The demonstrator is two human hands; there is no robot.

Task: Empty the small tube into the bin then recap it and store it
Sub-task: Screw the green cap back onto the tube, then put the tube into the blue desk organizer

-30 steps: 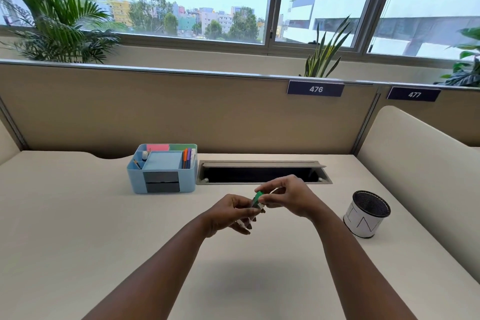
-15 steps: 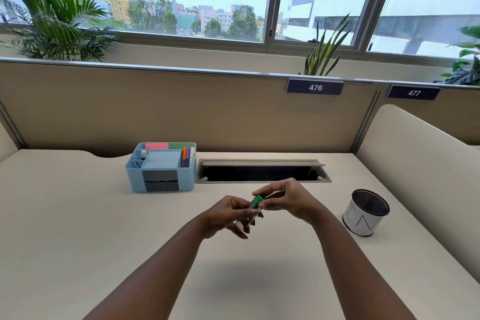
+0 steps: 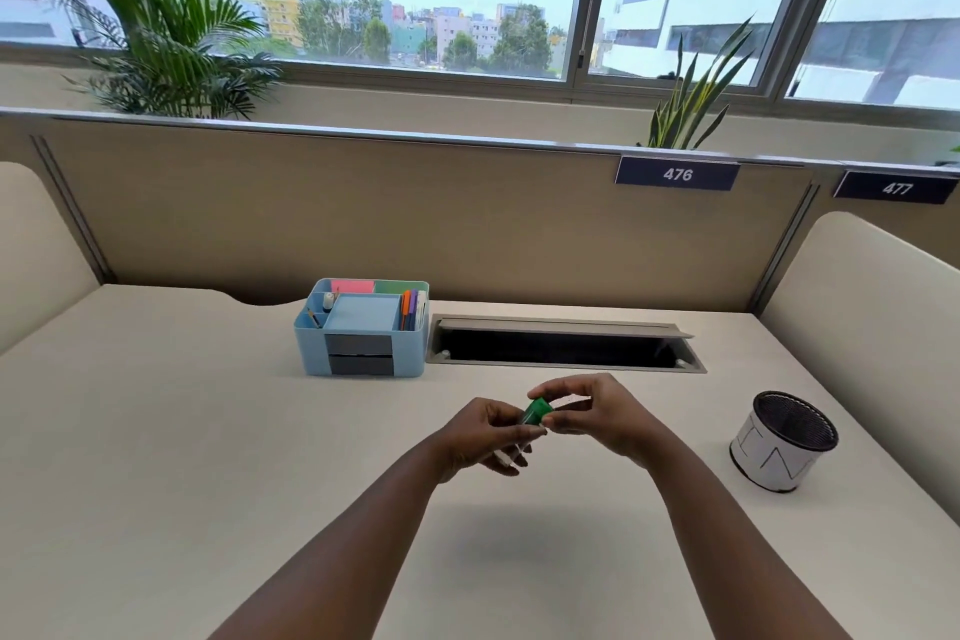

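Both hands meet above the middle of the desk. My left hand grips the small tube; most of its body is hidden in the fingers. The tube's green cap shows between the hands, and my right hand pinches it with thumb and fingertips. Whether the cap is fully seated on the tube cannot be seen. The bin, a small white cylinder with a black mesh inside, stands on the desk to the right of my hands.
A blue desk organiser with pens and sticky notes stands behind my hands to the left. A recessed cable tray lies open at the back of the desk. Padded dividers rise behind and at both sides.
The hands stay joined at the tube. My right fingers have shifted on the green cap, which now shows more fully. The view has tilted slightly.
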